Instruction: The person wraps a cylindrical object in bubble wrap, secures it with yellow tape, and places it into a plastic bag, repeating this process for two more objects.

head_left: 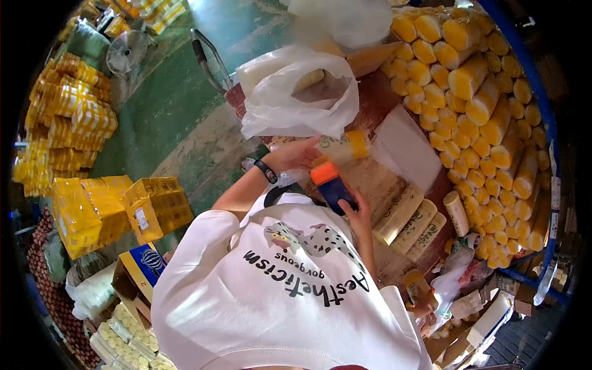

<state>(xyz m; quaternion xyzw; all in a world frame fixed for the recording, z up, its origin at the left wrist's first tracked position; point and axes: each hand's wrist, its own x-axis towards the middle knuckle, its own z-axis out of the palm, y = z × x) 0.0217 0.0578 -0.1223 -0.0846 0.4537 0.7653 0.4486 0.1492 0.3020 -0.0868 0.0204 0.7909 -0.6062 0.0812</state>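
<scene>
Your left grip (295, 157) is clamped on a tube (342, 147), held over the counter (377, 102) just below the white bag (290, 98). Your right grip (359, 216) is closed around an orange-topped tool (330, 185), just beside the tube. A yellow pile (481, 98) lies to the right.

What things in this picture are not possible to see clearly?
- Head view, print on the roll in the left hand: too small, blurred.
- Head view, lower end of the orange-and-blue tool: covered by the right hand.
- Head view, inside of the white bag: mostly hidden by its folds.
</scene>
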